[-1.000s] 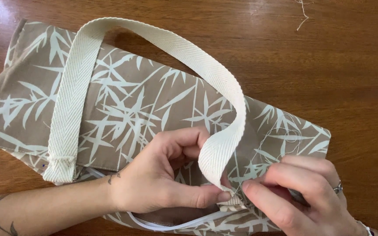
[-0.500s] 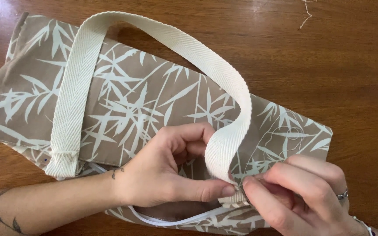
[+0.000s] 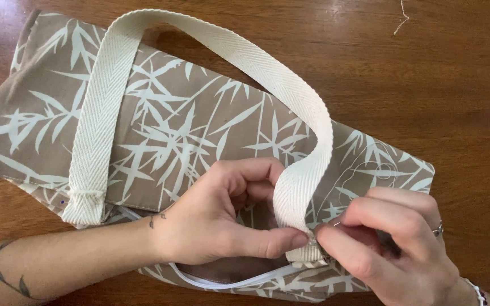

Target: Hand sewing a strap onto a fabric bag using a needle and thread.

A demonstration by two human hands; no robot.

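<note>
The left hand (image 3: 222,218) is pinching the cream strap (image 3: 304,187) against the leaf-print bag (image 3: 199,124); the right hand (image 3: 395,243) is pinching a needle (image 3: 331,225) there, on the wooden surface (image 3: 460,102).

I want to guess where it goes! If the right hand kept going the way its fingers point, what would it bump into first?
The right hand points left, so it would probably meet the cream strap end first, then the left hand's thumb pinching it. They look almost touching already.
</note>
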